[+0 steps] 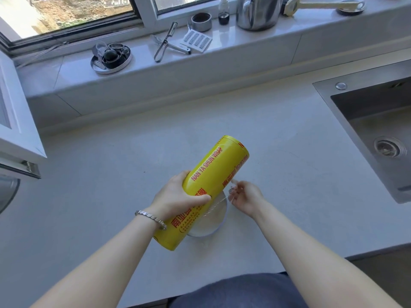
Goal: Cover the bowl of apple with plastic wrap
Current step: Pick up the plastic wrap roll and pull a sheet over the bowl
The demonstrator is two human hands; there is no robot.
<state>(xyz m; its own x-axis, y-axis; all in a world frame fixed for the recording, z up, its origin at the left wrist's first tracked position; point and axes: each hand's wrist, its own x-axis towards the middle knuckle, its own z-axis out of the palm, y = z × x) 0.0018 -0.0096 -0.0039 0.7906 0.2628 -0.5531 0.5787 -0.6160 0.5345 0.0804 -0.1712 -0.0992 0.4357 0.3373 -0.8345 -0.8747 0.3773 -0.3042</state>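
Observation:
A big yellow roll of plastic wrap (211,183) with red lettering hangs tilted over the counter, its far end pointing up and right. My left hand (178,197) grips it around the middle. Under the roll sits a clear glass bowl (214,223), mostly hidden, with pale contents. My right hand (243,195) is just right of the roll, fingertips pinched on the loose edge of the clear film (219,201), which stretches from the roll over the bowl.
A steel sink (378,130) is set into the white counter (111,178) at the right. The window sill behind holds a peeler (165,42), a round metal tray (111,57) of small items, a tin and a steel kettle (258,12). An open window frame juts in at the left.

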